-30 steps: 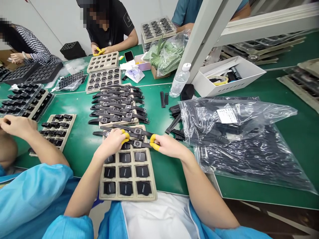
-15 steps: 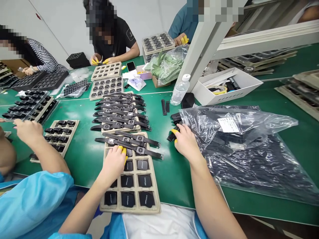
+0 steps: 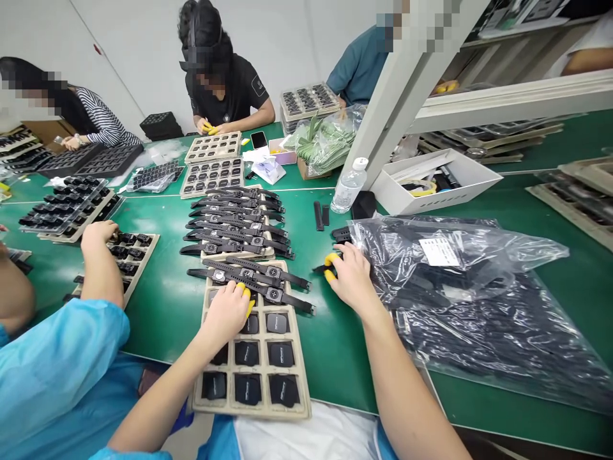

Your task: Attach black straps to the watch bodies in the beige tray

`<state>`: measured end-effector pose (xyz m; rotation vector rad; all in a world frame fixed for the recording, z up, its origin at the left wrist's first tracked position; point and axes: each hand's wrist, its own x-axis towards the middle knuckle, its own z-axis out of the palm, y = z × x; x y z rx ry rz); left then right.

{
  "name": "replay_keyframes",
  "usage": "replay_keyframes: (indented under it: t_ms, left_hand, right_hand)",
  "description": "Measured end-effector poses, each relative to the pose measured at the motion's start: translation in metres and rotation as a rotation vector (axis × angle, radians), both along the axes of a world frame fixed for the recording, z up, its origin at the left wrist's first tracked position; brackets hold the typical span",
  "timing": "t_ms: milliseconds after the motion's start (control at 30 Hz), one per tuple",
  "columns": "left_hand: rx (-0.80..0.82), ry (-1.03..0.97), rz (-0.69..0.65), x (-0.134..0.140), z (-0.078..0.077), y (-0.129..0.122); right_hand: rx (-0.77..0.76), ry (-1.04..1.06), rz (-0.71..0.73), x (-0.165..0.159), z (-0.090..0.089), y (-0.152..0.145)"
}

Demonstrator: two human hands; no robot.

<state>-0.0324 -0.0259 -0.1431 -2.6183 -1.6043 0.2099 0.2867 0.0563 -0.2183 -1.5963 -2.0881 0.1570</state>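
My left hand [image 3: 227, 314], with yellow finger covers, is closed over an upper compartment of the beige tray [image 3: 305, 409]. What its fingers hold is hidden beneath them. Just beyond it, smartwatches [image 3: 274, 295] with black straps lie across the tray, backs up. Lower compartments hold dark square pieces [image 3: 247, 352] with pale print. To the right, my right hand [image 3: 353, 278] pinches a black watch strap [image 3: 320, 269] between yellow-covered fingertips, above the green table. More straps [image 3: 341, 234] lie behind that hand, partly under a clear plastic bag [image 3: 498, 255].
Another tray of strapped watches [image 3: 234, 223] stands beyond mine. A water bottle [image 3: 349, 185], two loose strap pieces [image 3: 318, 216] and a white box [image 3: 435, 185] sit further back. At left, a co-worker's hand [image 3: 99, 233] reaches over a watch tray [image 3: 143, 265]. Others work across the table.
My right hand has drawn a black strap slightly left, away from the pile by the bag. My left hand stays at the tray. The neighbour's hand has moved right, to their tray.
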Motion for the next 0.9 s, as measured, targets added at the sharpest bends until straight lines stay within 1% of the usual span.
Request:
replay_keyframes:
  t_ms: [67,133,200,267,300,367,400,433,467,500,567,633,733,800,900]
  left_hand:
    - [0.042,-0.011,0.013,-0.001,-0.004,0.002]
    - [0.033,0.005,0.009,-0.002,0.0,0.003]
    - [-0.02,-0.022,0.016,-0.003,0.013,0.003]
    - [-0.077,-0.105,0.056,-0.003,0.033,0.003]
    - [-0.096,-0.164,0.086,-0.002,0.044,0.004]
    - [-0.119,-0.299,0.149,0.005,0.063,0.009]
    - [-0.131,-0.375,0.172,0.011,0.069,0.014]
    - [-0.153,-0.451,0.185,0.018,0.072,0.02]
    - [-0.184,-0.522,0.186,0.026,0.071,0.027]
    - [-0.221,-0.582,0.184,0.034,0.066,0.036]
    - [-0.311,-0.671,0.167,0.05,0.048,0.053]
    - [-0.366,-0.775,0.138,0.062,0.025,0.067]
    - [-0.357,-0.947,0.076,0.069,-0.007,0.075]
    - [-0.317,-1.011,0.027,0.068,-0.02,0.074]
    - [-0.253,-1.029,-0.1,0.063,-0.028,0.071]
  right_hand:
    - [0.025,0.106,0.055,-0.003,0.006,0.001]
    - [0.008,0.305,0.078,-0.006,0.011,0.0]
    - [-0.055,0.607,0.04,-0.01,0.016,-0.002]
    - [-0.137,0.948,0.005,-0.018,0.023,-0.007]
    - [-0.176,1.11,0.014,-0.023,0.026,-0.01]
    - [-0.289,1.378,0.1,-0.034,0.035,-0.017]
    - [-0.373,1.475,0.157,-0.04,0.039,-0.02]
    - [-0.468,1.546,0.209,-0.046,0.043,-0.024]
    - [-0.568,1.587,0.25,-0.052,0.046,-0.026]
    - [-0.655,1.604,0.272,-0.057,0.048,-0.029]
    - [-0.753,1.596,0.271,-0.065,0.049,-0.034]
    - [-0.783,1.568,0.257,-0.071,0.048,-0.037]
    - [-0.8,1.507,0.288,-0.077,0.045,-0.042]
    - [-0.818,1.467,0.324,-0.079,0.044,-0.044]
    - [-0.874,1.468,0.365,-0.08,0.044,-0.045]
